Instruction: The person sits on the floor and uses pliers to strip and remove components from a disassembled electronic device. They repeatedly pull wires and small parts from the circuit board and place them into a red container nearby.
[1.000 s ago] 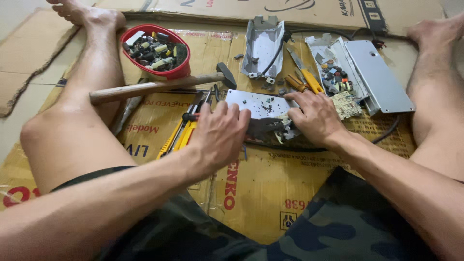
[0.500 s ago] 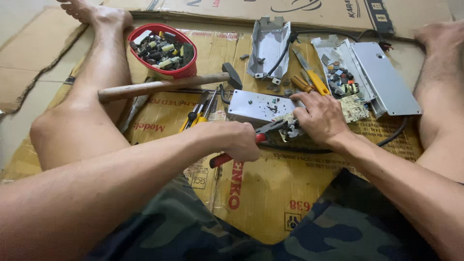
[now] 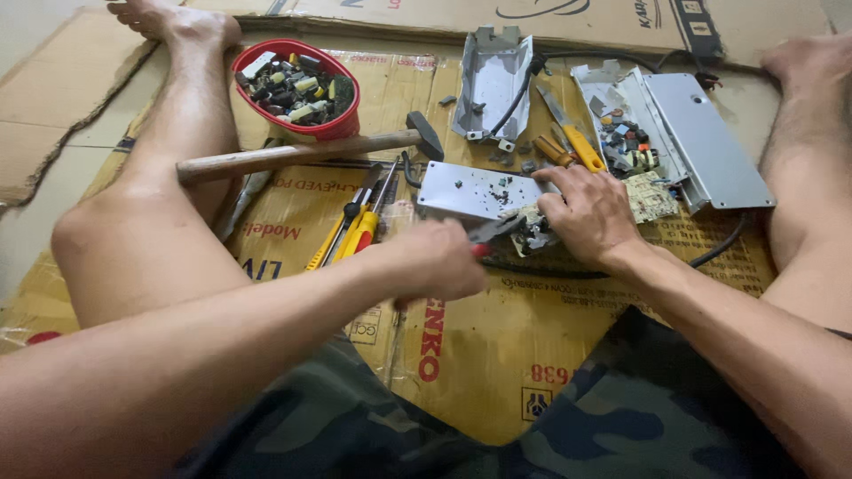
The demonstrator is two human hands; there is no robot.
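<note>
Cardboard [image 3: 497,372] | left hand [image 3: 439,262] grips pliers [image 3: 493,232] | right hand [image 3: 590,213] pins circuit board [image 3: 535,232]

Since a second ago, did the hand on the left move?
Yes. The left hand was flat on the cardboard below the grey metal plate; now it grips red-handled pliers pointed at the small part under the right hand.
</note>
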